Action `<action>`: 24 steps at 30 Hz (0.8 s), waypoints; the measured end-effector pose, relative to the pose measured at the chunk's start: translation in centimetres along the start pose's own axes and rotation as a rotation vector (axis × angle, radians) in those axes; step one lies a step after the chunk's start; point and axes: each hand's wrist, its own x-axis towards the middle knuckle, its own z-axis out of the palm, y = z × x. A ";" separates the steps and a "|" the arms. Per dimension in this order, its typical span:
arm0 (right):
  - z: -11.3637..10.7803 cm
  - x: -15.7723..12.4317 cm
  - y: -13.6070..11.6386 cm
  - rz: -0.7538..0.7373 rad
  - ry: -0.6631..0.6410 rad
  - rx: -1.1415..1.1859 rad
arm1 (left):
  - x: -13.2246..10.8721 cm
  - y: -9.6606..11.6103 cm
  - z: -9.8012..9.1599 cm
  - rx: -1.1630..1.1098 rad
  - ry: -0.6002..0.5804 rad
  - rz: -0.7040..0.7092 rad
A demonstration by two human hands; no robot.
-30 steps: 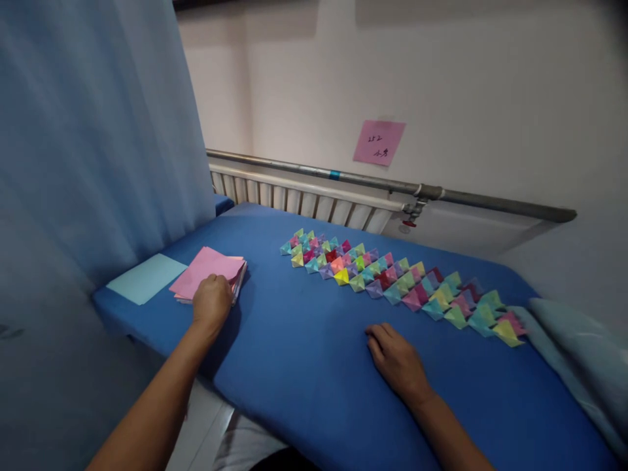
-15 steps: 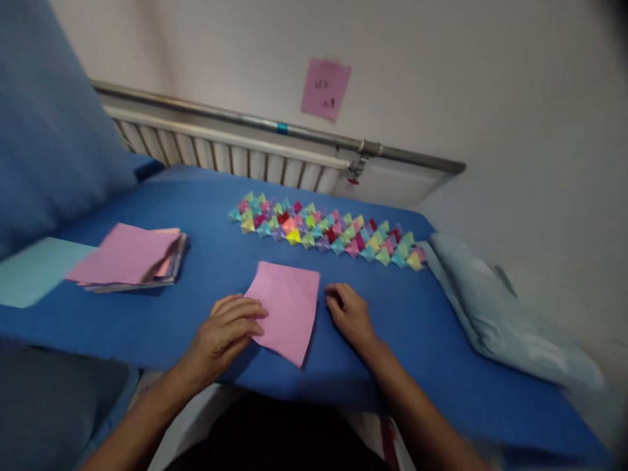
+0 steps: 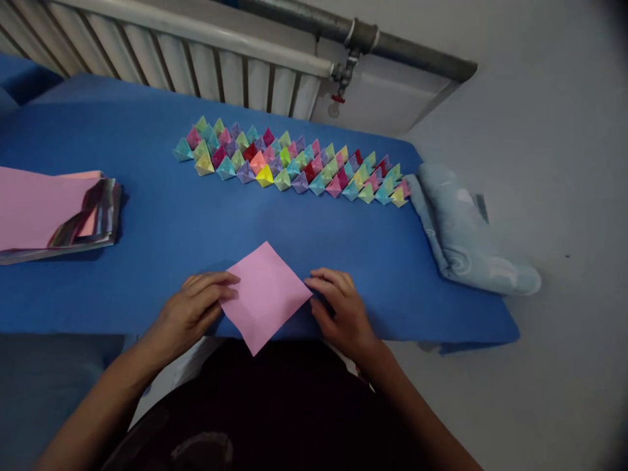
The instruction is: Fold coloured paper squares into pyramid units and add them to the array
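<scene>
Blue table [image 3: 161,222] beside white radiator [image 3: 206,62]

Pink paper square [image 3: 265,296], blue table cover [image 3: 161,216], multicoloured folded pieces [image 3: 289,163]

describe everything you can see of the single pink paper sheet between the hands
The pink sheet is a plain, flat, unfolded paper square, turned like a diamond. It lies on the blue surface, its nearest corner jutting past the front edge. The left hand touches its left corner and the right hand its right corner, fingertips resting on it.
</scene>
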 end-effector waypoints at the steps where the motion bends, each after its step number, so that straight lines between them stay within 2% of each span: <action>1: -0.2 -0.3 -0.5 -0.023 0.000 0.010 | 0.0 0.2 0.1 0.027 0.007 0.008; 5: -0.4 -1.0 -1.6 -0.139 -0.139 0.015 | 0.2 1.5 0.5 0.131 0.049 0.056; 7: -0.1 -1.1 -1.6 -0.136 -0.161 0.015 | 0.5 2.5 0.5 0.137 0.047 0.099; 11: 0.3 -1.4 -1.0 -0.103 -0.085 0.079 | 0.7 3.6 0.3 0.077 -0.043 0.212; 16: 0.2 -2.0 -0.6 -0.126 -0.081 0.134 | 0.1 1.9 0.8 0.082 -0.100 0.164; 20: -0.6 -2.0 -0.7 -0.149 -0.047 0.206 | 0.4 1.5 0.5 0.043 -0.072 0.181; 24: -2.1 -0.9 -1.9 -0.116 0.057 0.327 | 1.9 3.5 -1.5 -0.135 -0.008 0.168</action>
